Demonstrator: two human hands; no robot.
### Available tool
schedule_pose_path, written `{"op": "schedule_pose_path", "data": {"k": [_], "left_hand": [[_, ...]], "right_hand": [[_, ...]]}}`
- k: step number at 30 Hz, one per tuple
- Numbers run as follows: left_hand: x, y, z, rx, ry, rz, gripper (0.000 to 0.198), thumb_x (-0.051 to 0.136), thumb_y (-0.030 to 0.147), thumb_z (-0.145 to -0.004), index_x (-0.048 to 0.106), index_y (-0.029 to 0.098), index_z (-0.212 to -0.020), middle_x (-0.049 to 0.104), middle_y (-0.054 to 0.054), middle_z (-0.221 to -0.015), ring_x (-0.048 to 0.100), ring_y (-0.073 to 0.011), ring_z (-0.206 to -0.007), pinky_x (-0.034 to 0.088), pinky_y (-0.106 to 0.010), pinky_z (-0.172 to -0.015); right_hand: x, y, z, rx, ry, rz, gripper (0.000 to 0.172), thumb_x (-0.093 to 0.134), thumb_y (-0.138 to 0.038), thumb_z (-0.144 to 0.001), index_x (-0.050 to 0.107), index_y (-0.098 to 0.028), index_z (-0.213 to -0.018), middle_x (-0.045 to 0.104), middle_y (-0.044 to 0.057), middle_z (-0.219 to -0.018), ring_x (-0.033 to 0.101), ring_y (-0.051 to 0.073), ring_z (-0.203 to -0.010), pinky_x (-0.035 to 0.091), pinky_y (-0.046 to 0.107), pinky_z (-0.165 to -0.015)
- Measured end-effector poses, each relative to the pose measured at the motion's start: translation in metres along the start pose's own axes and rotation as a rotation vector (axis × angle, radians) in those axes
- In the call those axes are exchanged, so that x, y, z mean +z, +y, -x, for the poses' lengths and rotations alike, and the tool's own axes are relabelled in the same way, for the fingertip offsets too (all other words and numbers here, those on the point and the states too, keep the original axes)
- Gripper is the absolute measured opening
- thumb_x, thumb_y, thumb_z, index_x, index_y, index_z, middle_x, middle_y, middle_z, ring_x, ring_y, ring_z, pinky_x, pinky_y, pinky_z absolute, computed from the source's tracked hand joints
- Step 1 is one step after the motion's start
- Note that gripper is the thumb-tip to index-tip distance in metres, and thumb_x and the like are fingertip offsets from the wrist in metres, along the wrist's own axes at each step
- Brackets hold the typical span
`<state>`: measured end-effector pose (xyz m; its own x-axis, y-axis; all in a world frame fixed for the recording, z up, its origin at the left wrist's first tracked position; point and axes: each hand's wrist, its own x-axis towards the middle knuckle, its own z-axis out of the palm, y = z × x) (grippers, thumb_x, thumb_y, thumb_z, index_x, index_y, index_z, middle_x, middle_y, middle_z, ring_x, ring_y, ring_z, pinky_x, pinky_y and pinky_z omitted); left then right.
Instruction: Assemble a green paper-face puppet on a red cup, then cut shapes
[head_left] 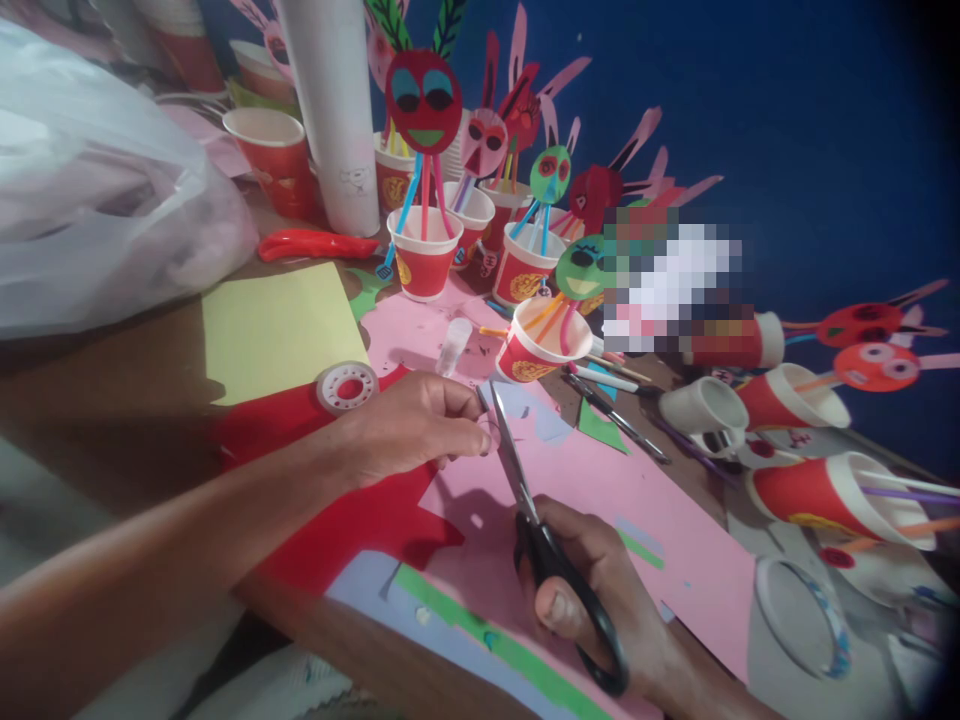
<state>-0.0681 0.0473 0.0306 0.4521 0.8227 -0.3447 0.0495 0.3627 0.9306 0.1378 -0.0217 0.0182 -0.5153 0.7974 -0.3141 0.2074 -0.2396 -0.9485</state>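
Note:
My right hand [592, 570] grips a pair of scissors [525, 490] by its black handles, thumb through one loop. The blades point away from me and stand slightly apart at the tips. My left hand [420, 420] is closed in a pinch on a small piece of pink paper [489, 432], right beside the blades. Beneath both hands lies a large pink paper sheet [675, 520]. A red paper sheet [330, 530] is under my left forearm, with a white tape roll [347, 387] on its far edge.
Red paper cups [425, 255] holding straws with paper faces line the back and right. A yellow sheet [285, 330] and a plastic bag [105, 180] are at left. Pens [622, 415], a white cup [703, 410] and a tape ring [802, 615] lie at right. Green paper strips [495, 640] lie in front.

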Motion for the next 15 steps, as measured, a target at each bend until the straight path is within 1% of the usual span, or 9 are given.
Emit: {"op": "schedule_pose_path", "data": {"k": [7,15], "left_hand": [[-0.0014,-0.0006,0.0004,0.007,-0.016,-0.007,0.017,0.06,0.02,-0.066,0.051,0.016,-0.053,0.046,0.007,-0.043,0.036,-0.0047,-0.042,0.027,-0.019,-0.043],[-0.0026,0.0012,0.0012,-0.009,-0.02,-0.033,0.012,0.061,0.021,-0.066,0.056,0.015,-0.057,0.05,0.006,-0.045,0.039,-0.0054,-0.044,0.03,-0.019,-0.045]], "right_hand": [[-0.0003,0.0017,0.0007,0.008,-0.012,-0.011,0.047,0.064,-0.063,-0.068,0.052,-0.018,-0.075,0.037,-0.007,-0.054,0.031,0.008,-0.048,0.024,0.021,-0.043],[-0.0013,0.0036,0.0016,0.009,-0.02,-0.031,0.045,0.066,-0.059,-0.069,0.051,-0.018,-0.076,0.035,-0.007,-0.054,0.029,0.008,-0.048,0.023,0.021,-0.043]]}}
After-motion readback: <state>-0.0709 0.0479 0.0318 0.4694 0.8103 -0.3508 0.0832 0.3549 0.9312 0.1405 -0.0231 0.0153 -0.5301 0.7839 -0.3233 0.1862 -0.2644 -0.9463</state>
